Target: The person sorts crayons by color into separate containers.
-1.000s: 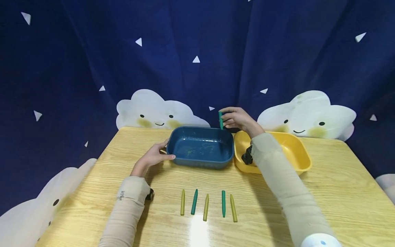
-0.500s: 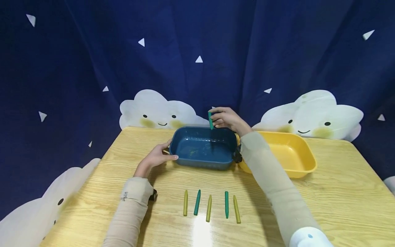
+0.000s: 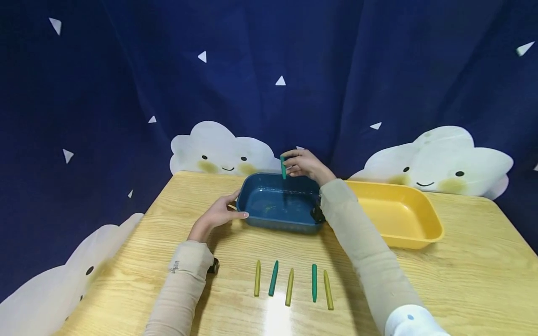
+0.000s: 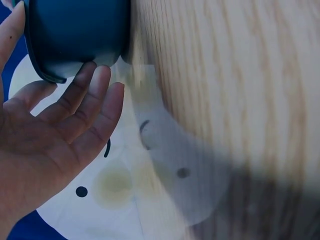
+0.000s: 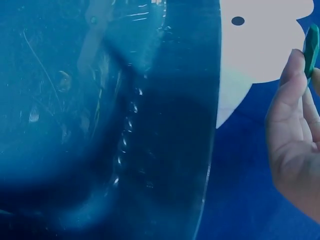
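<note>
My right hand (image 3: 306,164) pinches a green crayon (image 3: 283,167) upright between thumb and fingertips, over the far rim of a dark blue plastic basin (image 3: 284,224). In the right wrist view the green crayon (image 5: 312,47) is partly cut off by the frame edge, beyond the basin's side. My left hand (image 3: 220,213) holds the basin's left end, its thumb at the front corner. From the left wrist, the thumb and index finger meet the rim of the basin (image 4: 75,30), while the other fingertips lie against its outer wall.
Loose on the wooden table (image 3: 475,280) lie several crayons in a row, including a yellow crayon (image 3: 289,287) and a green crayon (image 3: 314,283). A yellow basin (image 3: 399,217) stands right of the blue one, partly behind my right sleeve. A dark blue cloud-patterned curtain (image 3: 319,70) hangs behind.
My right hand has carried the green crayon leftward, from over the blue basin's far right corner to nearer its middle. The left hand stays at the basin's left end. The head view has shifted slightly.
</note>
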A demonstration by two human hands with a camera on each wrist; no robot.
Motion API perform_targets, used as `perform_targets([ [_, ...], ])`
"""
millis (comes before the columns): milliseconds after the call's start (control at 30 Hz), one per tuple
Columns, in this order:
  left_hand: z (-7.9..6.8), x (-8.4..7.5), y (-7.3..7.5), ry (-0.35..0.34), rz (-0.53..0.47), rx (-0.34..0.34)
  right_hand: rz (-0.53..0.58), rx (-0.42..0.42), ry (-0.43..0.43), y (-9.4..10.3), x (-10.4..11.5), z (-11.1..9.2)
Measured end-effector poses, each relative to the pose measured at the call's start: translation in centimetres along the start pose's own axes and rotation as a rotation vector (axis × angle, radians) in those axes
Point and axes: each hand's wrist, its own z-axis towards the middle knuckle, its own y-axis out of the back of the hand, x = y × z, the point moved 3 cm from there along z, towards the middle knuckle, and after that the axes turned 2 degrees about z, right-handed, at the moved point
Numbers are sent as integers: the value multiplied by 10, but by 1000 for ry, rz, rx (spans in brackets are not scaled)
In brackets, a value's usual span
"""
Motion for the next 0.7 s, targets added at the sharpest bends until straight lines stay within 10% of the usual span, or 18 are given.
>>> perform_targets([
  [700, 2, 0, 2, -7, 22, -22, 67, 47, -56, -14, -37, 21],
])
